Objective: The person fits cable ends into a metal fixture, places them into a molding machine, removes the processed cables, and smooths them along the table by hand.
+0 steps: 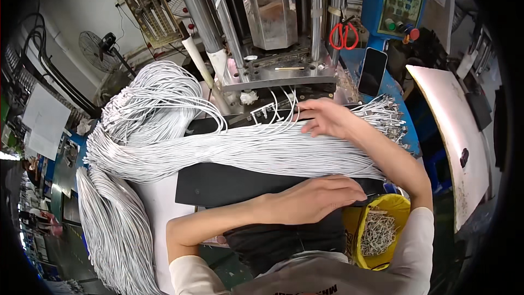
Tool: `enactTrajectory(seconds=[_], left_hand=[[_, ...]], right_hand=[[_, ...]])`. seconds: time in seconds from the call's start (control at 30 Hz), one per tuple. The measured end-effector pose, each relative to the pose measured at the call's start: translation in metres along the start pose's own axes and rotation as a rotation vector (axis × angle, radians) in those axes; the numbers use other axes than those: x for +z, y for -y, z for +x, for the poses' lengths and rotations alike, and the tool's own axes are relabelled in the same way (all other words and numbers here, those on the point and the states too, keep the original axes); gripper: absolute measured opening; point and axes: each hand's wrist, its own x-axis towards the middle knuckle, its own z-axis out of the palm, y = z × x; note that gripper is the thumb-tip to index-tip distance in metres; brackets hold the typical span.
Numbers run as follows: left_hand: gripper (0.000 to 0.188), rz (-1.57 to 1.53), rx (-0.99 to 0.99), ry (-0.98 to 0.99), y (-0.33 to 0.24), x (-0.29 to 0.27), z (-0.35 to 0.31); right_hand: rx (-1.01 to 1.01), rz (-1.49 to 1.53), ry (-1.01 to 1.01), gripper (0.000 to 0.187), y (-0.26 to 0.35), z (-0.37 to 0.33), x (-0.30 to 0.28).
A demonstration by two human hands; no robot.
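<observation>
A thick bundle of white cables (245, 150) lies across the bench with its connector ends (385, 117) at the right. My right hand (330, 119) is over the far edge of the bundle, fingers apart. Its fingertips are close to a few cables (281, 110) that loop up toward the machine, beside white moulded pieces (263, 112). My left hand (311, 199) reaches across in front of the bundle toward the right. Its fingers are bent and pressed together near the yellow bin; what they hold, if anything, is hidden.
The yellow-lined bin (403, 207) holds many small white scraps (377, 232). Behind the bundle stands a press with a metal plate (281, 79). Red-handled scissors (344, 36), a phone (373, 71) and a blue control box (401, 3) are at the right. More cables (117, 229) hang at the left.
</observation>
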Motion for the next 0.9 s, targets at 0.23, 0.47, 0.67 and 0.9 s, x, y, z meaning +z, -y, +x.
enactTrajectory(seconds=[0.23,0.47,0.67,0.9], left_hand=[[0.037,0.792,-0.376,-0.093,0.033,-0.131,-0.073],[0.020,1.160,-0.407,0.041,0.058,-0.143,-0.069],[0.014,0.807,-0.467,-0.237,0.042,-0.162,-0.089],[0.014,1.292,-0.325,-0.022,0.069,-0.152,-0.076]], right_hand=[[-0.297,-0.470,0.203,0.047,0.015,0.007,0.058],[-0.830,-1.397,-0.480,0.022,-0.021,0.080,0.052],[-0.299,-1.136,0.335,0.015,0.082,-0.080,0.036],[-0.393,-1.446,0.226,0.029,0.054,-0.055,0.027]])
